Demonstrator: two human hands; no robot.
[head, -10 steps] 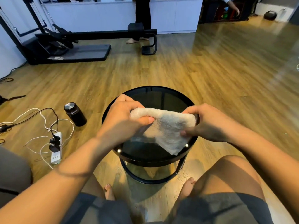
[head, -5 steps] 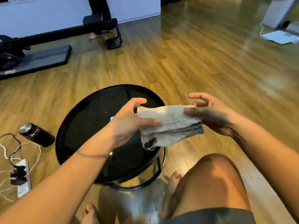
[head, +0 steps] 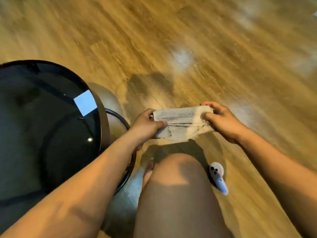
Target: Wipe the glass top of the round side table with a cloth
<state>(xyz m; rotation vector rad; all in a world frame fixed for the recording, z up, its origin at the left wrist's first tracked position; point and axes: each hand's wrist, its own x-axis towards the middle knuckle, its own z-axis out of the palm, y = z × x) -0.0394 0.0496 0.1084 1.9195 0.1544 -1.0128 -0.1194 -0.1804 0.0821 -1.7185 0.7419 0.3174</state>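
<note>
Right now I see the cloth (head: 183,123) stretched between both hands, off to the side of the desk (head: 51,117) and above the wooden floor (head: 205,48), not over the glass at all. My left hand (head: 145,124) pinches one end with thumb on top and fingers (head: 160,124) curled under; my right hand (head: 221,121) pinches the other end the same way. The cloth looks folded into a band, with a loose corner sagging below it.

My worry is that fold: if either pinch slackens as I swing back toward the glass, I judge the layers could fall open or the cloth drop onto the floor and pick up grit, which could scratch or smear the glass. A small pale slipper-like thing (head: 218,177) lies by my knee (head: 178,169), too blurred to name. The whole view is smeared, so distance to the rim is hard to gauge, and a knock could shift the desk.
</note>
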